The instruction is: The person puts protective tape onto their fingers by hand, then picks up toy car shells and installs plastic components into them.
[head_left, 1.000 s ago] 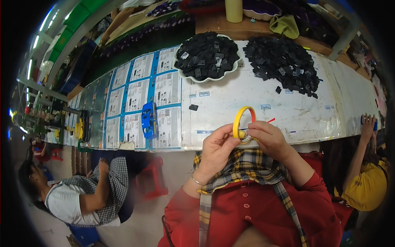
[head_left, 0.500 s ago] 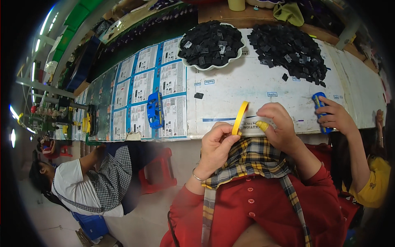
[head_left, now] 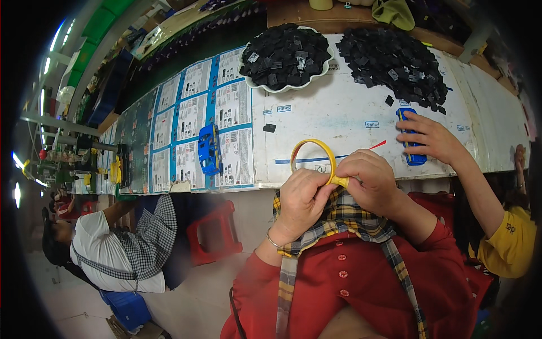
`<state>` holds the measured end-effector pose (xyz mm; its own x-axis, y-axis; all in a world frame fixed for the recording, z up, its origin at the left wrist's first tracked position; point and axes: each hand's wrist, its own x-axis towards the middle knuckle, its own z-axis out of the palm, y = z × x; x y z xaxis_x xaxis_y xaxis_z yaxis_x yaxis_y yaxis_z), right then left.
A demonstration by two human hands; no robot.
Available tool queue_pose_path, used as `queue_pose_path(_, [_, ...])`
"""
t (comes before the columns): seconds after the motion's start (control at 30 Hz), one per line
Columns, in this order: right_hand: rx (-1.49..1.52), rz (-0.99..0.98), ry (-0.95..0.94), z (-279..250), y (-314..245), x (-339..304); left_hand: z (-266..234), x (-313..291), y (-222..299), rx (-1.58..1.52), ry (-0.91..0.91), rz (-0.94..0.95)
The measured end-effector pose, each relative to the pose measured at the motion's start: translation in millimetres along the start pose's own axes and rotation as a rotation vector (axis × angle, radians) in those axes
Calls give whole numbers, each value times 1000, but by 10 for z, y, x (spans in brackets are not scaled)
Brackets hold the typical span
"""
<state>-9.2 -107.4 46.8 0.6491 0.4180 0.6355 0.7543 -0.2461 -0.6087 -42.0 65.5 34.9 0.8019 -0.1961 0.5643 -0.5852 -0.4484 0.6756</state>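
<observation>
Yellow ring (head_left: 312, 153): I saw it held upright over the near edge of the white table (head_left: 339, 113), just above my lap, where both hands could get at its lowest part.
Left hand (head_left: 301, 199): my fingers were curled and pinched on the base of the ring from the left, steadying it, I judged.
Right hand (head_left: 370, 179): closed on that same lowest part from the right, thumb and fingers pressed against the yellow band; the two hands touched there.
Co-worker's hand (head_left: 430, 137): it came in from the right on a yellow sleeve and lay flat on a blue oblong object (head_left: 411, 138) on the table.
Black parts: one heap sat in a scalloped white dish (head_left: 285, 56), a second loose pile (head_left: 395, 59) lay right of it, both at the far side; a few strays lay nearer.
Sheets: rows of white printed sheets (head_left: 192, 118) with blue borders covered the table's left half; small blue-edged rectangular labels dotted the white part.
Blue toy car (head_left: 209, 150): parked on those sheets, well apart from my hands.
</observation>
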Motion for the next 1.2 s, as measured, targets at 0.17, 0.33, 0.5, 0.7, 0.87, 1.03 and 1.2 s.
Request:
queue_pose_path(0.17, [28,25,10,4,-9,3,-8,15,-3,11,-7,47])
queue_pose_path(0.33, [130,99,-1,11,11,-38,4,15,3,10,-17,40])
queue_pose_path(0.5, [59,27,9,-31,22,-17,20,13,10,-11,-2,22])
queue_pose_path(0.7, [54,3,-12,-36,57,-28,59,20,13,-14,-14,9])
queue_pose_path(0.87, [119,70,-26,-67,38,-37,65,18,21,-22,-9,-18])
queue_pose_path(1.03, [99,63,37,-55,42,-14,94,30,26,-36,-2,-34])
queue_pose_path(1.2, [181,193,-46,-65,72,-61,82,43,13,-37,-15,-9])
